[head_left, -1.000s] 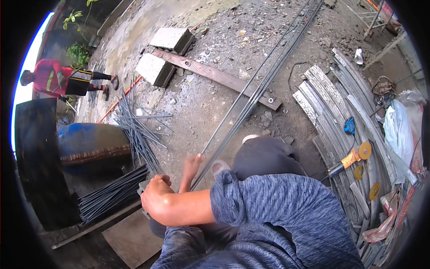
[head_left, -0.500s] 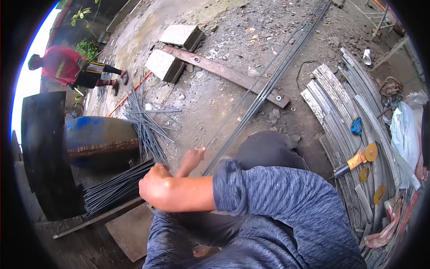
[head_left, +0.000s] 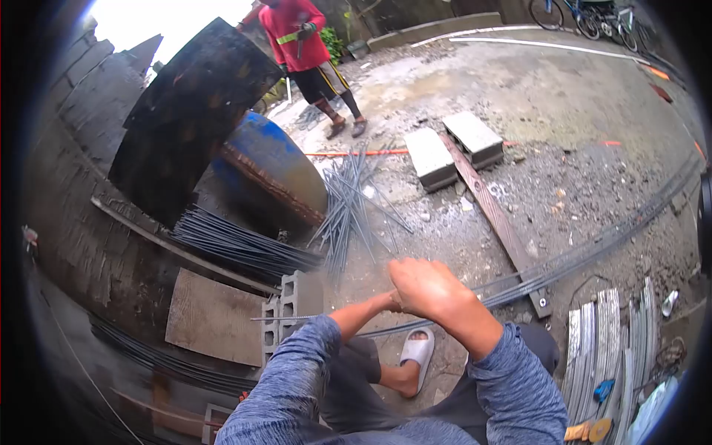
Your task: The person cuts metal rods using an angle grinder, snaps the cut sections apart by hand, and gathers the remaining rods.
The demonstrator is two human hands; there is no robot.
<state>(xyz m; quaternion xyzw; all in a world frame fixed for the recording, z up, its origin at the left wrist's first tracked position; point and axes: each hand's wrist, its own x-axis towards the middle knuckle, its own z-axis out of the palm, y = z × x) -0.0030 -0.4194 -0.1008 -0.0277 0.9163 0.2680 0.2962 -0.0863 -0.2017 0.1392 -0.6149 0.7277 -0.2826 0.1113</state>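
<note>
My right hand (head_left: 430,287) is closed in a fist in front of me, around a thin steel rod (head_left: 486,285) that comes out on its right side. Close against it is my left hand (head_left: 391,300), its fingers mostly hidden behind the right one. More long rods (head_left: 512,294) run beside it and curve away to the upper right. Under my left forearm, a rod end (head_left: 278,319) sticks out to the left over a hollow concrete block (head_left: 288,302). Below the hands is my sandalled foot (head_left: 417,356).
A person in a red top (head_left: 304,44) stands beyond a blue drum (head_left: 274,159). Cut rods (head_left: 237,241) lie in a bundle and a loose pile (head_left: 348,204). A plank (head_left: 497,222) rests between two blocks (head_left: 432,157). Metal strips (head_left: 608,334) and a grinder (head_left: 578,430) are at lower right.
The view has turned, so the drum, blocks and person appear farther right and more upright. My hands have come together; earlier the left one pinched a rod, apart from the right.
</note>
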